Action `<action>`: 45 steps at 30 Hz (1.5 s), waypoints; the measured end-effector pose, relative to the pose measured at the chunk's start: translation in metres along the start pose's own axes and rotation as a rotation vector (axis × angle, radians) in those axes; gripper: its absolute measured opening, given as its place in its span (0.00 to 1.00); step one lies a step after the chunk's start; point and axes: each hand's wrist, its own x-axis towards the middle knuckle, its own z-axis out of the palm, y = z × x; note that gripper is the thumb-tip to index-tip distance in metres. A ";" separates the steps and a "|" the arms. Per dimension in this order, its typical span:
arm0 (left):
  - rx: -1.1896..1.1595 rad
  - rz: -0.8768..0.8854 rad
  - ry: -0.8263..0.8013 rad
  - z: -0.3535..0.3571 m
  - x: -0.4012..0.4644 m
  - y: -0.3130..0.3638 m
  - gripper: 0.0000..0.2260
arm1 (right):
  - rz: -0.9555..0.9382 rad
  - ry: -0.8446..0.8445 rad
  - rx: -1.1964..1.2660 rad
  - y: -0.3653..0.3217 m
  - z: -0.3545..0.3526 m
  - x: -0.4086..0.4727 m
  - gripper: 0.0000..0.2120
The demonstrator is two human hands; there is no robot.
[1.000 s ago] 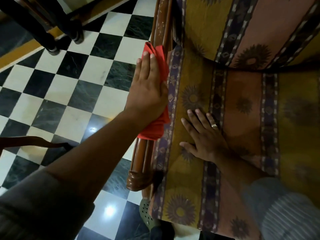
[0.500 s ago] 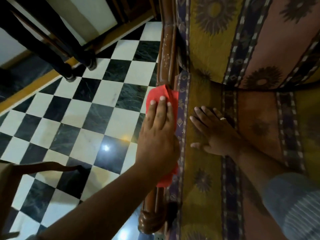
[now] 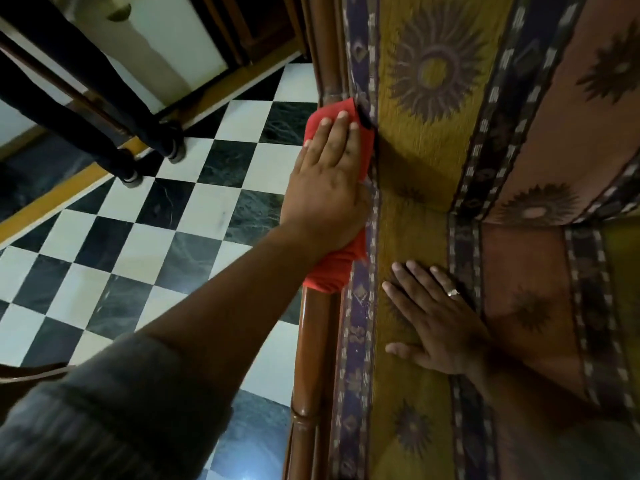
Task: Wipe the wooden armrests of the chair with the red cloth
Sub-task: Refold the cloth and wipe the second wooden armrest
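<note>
The red cloth point(image 3: 334, 268) lies draped over the wooden armrest point(image 3: 313, 358) on the left side of the chair, bunched so that it wraps the top of the rail, with one end showing beyond the fingertips near the chair's back and the other end bulging out below the wrist. The left hand point(image 3: 325, 188) lies flat on top of the cloth, palm down, fingers straight and close together, pressing the fabric against the rail; it is not curled around the cloth, and whether the thumb hooks under the rail cannot be told, since it is hidden on the far side. The bare polished wood of the armrest runs out from under the cloth toward the viewer, and a short stretch of it shows again above the cloth. Just beside the armrest, the right hand point(image 3: 440, 323) rests palm down on the patterned seat cushion point(image 3: 415, 393), fingers spread and holding nothing, a ring point(image 3: 453, 292) on one finger. The two hands are apart, the left one further up along the rail than the right, with the cushion's striped edge between them. To the left of the chair lies a black-and-white checkered floor point(image 3: 156, 237), where dark furniture legs point(image 3: 145, 133) stand.
</note>
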 end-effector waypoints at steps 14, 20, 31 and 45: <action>-0.019 -0.081 -0.023 -0.004 -0.014 0.006 0.33 | -0.003 0.032 0.056 0.002 0.008 0.000 0.48; -0.003 -0.011 -0.044 -0.016 0.041 -0.014 0.35 | -0.014 0.029 0.038 0.002 0.006 0.001 0.48; -0.148 -0.344 0.103 0.002 0.020 0.019 0.34 | 0.007 0.013 0.024 -0.001 -0.003 0.000 0.47; 0.056 -0.052 0.020 -0.006 0.036 0.000 0.36 | 0.004 0.011 0.005 0.000 -0.003 0.000 0.47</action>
